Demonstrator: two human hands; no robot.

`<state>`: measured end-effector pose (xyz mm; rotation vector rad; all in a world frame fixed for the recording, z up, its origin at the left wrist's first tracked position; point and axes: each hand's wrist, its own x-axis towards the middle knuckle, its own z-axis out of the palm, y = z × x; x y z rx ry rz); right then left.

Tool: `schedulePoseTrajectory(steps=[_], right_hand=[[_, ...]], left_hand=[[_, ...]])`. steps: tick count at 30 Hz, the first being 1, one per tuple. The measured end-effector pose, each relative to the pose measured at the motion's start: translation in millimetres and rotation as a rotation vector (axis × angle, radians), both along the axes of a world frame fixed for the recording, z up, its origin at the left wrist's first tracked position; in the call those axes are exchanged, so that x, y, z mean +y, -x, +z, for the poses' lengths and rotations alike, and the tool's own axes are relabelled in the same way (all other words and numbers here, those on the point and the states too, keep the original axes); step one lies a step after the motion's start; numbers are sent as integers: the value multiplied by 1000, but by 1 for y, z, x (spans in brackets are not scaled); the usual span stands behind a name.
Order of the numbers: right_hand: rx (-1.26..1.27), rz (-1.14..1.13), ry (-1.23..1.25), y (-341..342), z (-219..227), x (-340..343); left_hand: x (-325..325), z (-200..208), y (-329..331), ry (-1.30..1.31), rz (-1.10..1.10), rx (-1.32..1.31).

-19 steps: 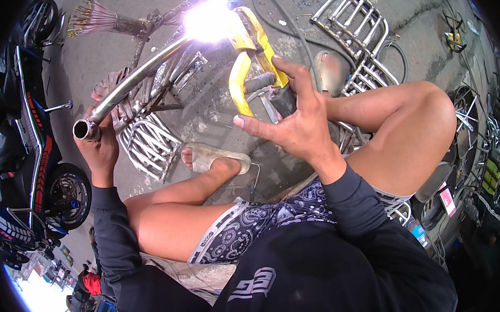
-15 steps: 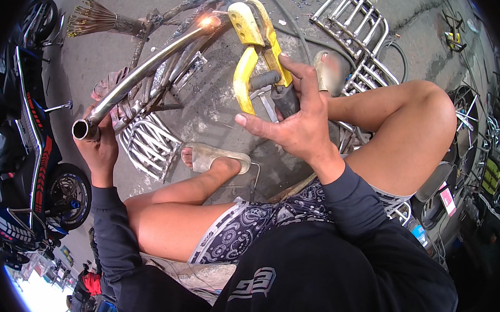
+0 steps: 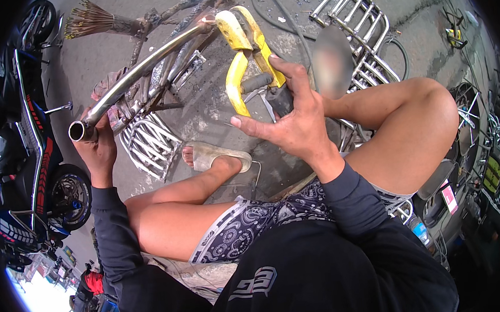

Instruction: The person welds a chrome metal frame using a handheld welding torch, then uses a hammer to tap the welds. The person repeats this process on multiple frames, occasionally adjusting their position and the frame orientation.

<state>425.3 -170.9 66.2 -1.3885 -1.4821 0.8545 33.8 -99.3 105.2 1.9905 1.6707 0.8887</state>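
Note:
My left hand (image 3: pixel 102 151) is closed around the near end of a shiny metal tube (image 3: pixel 142 73). The tube slants away to the right, and its open round mouth faces me. My right hand (image 3: pixel 299 114) grips a yellow welding electrode holder (image 3: pixel 236 77) by its dark handle, with the thumb stretched out to the left. The holder's jaws reach up beside the tube's far end, where a short rod end shows; whether they touch cannot be made out. Under the tube stands a rusty metal frame (image 3: pixel 168 75), with a dirty cloth (image 3: pixel 110 84) near my left hand.
A bundle of welding rods (image 3: pixel 90 21) sits at the far left. Welded tube racks (image 3: pixel 149 145) lie on the floor, with another rack (image 3: pixel 356 18) at far right. Cables (image 3: pixel 287 16) run behind the holder. A motorcycle (image 3: pixel 37 140) stands along the left side.
The bright glow at the tube's far end is gone. The electrode holder has shifted slightly left with my right hand. The tube's near end has moved a little left and down.

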Motion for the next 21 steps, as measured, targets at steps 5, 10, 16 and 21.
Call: schedulePoseTrajectory(steps=[5, 10, 16, 21], right_hand=[[12, 2, 9, 0, -3, 0], [164, -44, -21, 3, -10, -1], [172, -61, -9, 5, -12, 0], [98, -45, 10, 3, -10, -1]], left_hand=[[1, 2, 0, 47, 10, -59], [2, 4, -7, -12, -25, -20], [5, 8, -23, -92, -25, 4], [6, 9, -24, -99, -24, 11]])
